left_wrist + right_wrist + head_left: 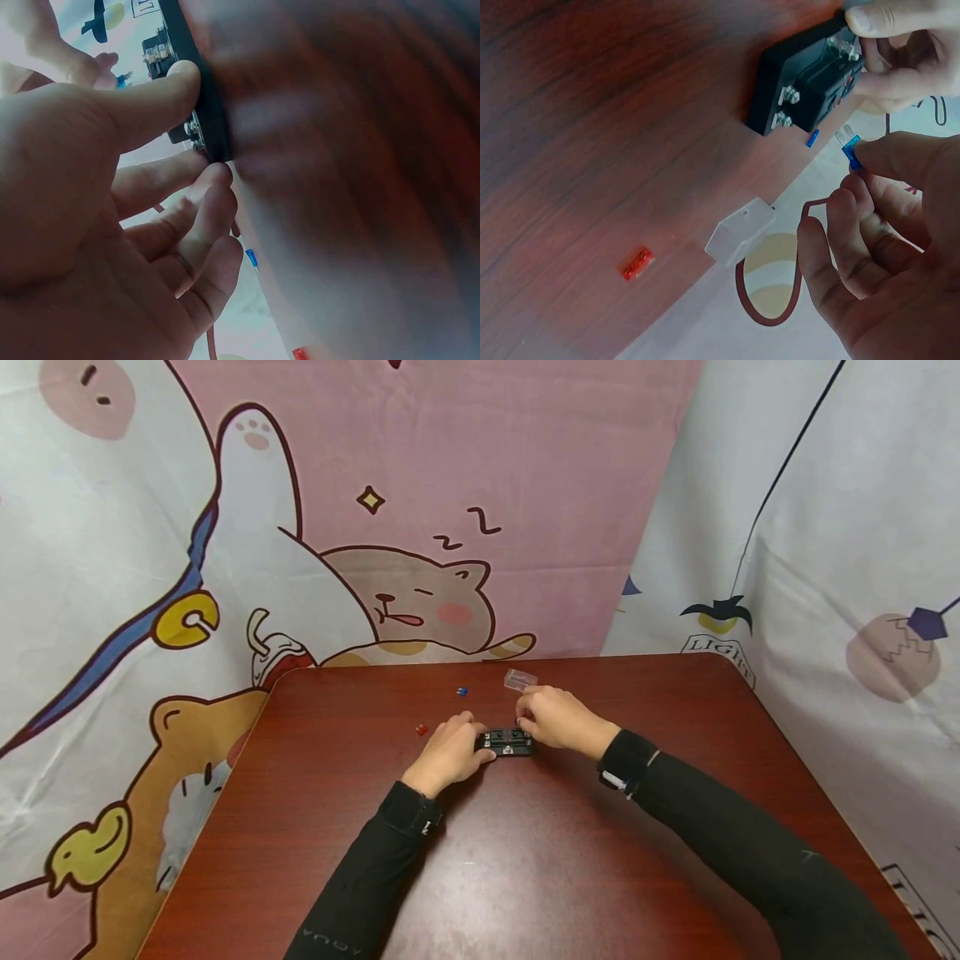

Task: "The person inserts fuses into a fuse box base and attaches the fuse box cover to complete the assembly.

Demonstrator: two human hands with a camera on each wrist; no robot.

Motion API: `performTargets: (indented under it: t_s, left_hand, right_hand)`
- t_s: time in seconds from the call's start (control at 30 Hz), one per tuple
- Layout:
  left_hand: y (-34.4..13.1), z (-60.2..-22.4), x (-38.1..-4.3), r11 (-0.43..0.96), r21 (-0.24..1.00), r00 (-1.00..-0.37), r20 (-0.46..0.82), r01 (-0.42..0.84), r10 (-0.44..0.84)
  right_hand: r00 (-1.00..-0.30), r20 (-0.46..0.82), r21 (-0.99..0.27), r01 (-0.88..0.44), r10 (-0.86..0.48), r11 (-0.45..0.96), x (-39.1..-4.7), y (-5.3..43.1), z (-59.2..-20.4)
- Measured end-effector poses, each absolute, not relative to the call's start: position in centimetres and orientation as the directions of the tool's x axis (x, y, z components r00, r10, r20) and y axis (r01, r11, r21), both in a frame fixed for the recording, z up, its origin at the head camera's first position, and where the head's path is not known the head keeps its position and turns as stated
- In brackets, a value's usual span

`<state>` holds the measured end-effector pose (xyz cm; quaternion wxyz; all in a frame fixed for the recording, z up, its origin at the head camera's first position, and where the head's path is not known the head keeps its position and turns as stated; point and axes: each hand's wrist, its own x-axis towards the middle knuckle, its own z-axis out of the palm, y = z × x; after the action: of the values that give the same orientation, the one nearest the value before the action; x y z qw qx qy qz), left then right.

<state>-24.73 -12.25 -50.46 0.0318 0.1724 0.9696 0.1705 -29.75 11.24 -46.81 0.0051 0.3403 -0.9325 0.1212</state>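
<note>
A black fuse block (508, 742) with metal screw terminals sits on the table. My left hand (450, 750) grips its left end, thumb (180, 82) on the near side and fingers behind. My right hand (558, 718) pinches a blue blade fuse (850, 152) between thumb and fingertips, its two metal prongs pointing away from the fingers. In the right wrist view the fuse is apart from the block (802, 79), just beside it. The head view shows the right fingers over the block's right end, hiding most of the fuse.
Behind the right hand lies a clear plastic cover (520, 680). Another blue fuse (462, 692) is toward the table's back edge, and a small red fuse (422, 729) lies left of the left hand. The right wrist view shows another red piece (637, 263) near the cover.
</note>
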Motion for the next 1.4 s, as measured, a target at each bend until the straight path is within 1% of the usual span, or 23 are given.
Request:
performTargets:
  t_s: [0.33, 0.73, 1.1, 1.4]
  left_hand:
    - [-12.3, -50.2, -24.7, 0.882, 0.325, -0.933, -0.002, 0.341, 0.361]
    - [-12.2, -50.2, -24.6, 0.878, 0.343, -0.935, 0.002, 0.334, 0.354]
    - [-12.3, -50.0, -24.5, 0.876, 0.35, -0.935, -0.006, 0.33, 0.355]
    - [-12.3, -50.1, -24.5, 0.875, 0.351, -0.935, 0.0, 0.333, 0.355]
  right_hand:
    - [-0.758, 0.08, -0.211, -0.648, -0.647, 0.732, -29.6, 10.8, -47.4]
    - [-0.757, 0.099, -0.191, -0.651, -0.646, 0.735, -29.7, 10.7, -48.0]
    - [-0.743, 0.104, -0.174, -0.668, -0.662, 0.723, -29.4, 10.5, -48.2]
    - [-0.73, 0.103, -0.196, -0.681, -0.676, 0.706, -29.3, 10.7, -47.9]
